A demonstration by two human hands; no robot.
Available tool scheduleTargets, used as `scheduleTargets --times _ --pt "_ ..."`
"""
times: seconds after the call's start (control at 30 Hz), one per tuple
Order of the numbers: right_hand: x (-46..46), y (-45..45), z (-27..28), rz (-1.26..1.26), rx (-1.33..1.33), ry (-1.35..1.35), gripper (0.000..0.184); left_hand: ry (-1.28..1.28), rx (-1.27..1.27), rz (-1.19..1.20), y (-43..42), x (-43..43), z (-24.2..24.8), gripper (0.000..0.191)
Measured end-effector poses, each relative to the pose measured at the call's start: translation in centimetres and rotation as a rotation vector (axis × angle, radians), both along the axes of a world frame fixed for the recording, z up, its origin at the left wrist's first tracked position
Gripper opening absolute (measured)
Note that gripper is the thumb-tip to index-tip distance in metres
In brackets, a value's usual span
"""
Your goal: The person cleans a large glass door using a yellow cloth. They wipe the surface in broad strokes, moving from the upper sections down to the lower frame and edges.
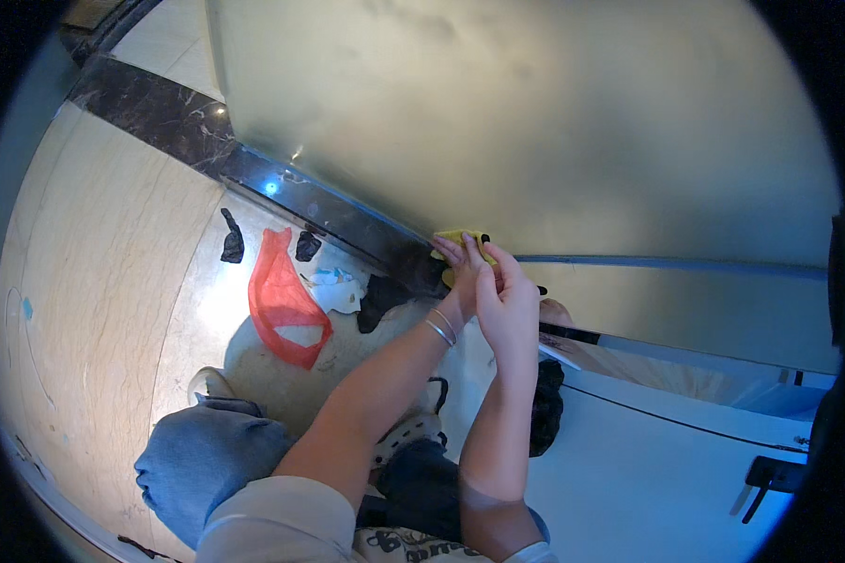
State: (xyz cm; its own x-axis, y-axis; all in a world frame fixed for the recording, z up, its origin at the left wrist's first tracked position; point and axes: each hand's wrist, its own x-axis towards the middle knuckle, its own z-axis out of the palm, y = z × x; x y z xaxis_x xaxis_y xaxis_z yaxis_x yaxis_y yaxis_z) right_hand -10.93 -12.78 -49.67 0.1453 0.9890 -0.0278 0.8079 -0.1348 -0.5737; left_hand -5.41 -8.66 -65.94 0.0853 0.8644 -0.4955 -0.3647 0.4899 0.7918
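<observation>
My left hand [465, 267], with silver bangles at the wrist, lies with its fingers extended on a yellow cloth [458, 234]. The cloth is against the lower edge of a frosted glass panel [535, 141], near its blue-lit trim [648, 262]. Close beside it on the right, my right hand [508, 295] has bent fingers near the cloth's edge. Whether those fingers grip the cloth is hidden. Small black pieces [485, 238] show by the fingers; what they are is unclear.
A red plastic bag [282, 302], black plastic scraps [232, 239] and a crumpled white wrapper [338, 290] lie on the floor beside a dark marble sill [162, 119]. Another black bag [547, 408] is right of my forearm, near a white door with a black handle [774, 475].
</observation>
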Motion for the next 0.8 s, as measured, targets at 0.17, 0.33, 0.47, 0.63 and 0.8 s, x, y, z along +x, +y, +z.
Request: scheduleTargets --times 0.17,0.33,0.47,0.63,0.8 --pt "0.0 0.2 0.0 -0.061 0.096 -0.022 0.025 0.067 0.073 -0.156 -0.8 0.8 1.4 0.077" --pt "-0.8 0.9 1.2 -0.155 0.132 0.068 0.023 0.076 0.119 -0.198 -2.5 0.8 2.8 0.076" --pt "-0.7 1.3 -0.2 -0.115 0.212 0.024 0.022 0.081 0.131 -0.254 -2.9 0.9 3.2 0.076" --pt "-1.2 1.2 0.4 -0.116 0.106 0.033 0.023 0.144 0.047 -0.393 -0.4 1.0 0.4 0.076" --pt "0.2 0.8 -0.7 -0.12 0.101 0.02 0.023 0.033 -0.142 -0.293 0.2 -0.6 -2.4 0.076"
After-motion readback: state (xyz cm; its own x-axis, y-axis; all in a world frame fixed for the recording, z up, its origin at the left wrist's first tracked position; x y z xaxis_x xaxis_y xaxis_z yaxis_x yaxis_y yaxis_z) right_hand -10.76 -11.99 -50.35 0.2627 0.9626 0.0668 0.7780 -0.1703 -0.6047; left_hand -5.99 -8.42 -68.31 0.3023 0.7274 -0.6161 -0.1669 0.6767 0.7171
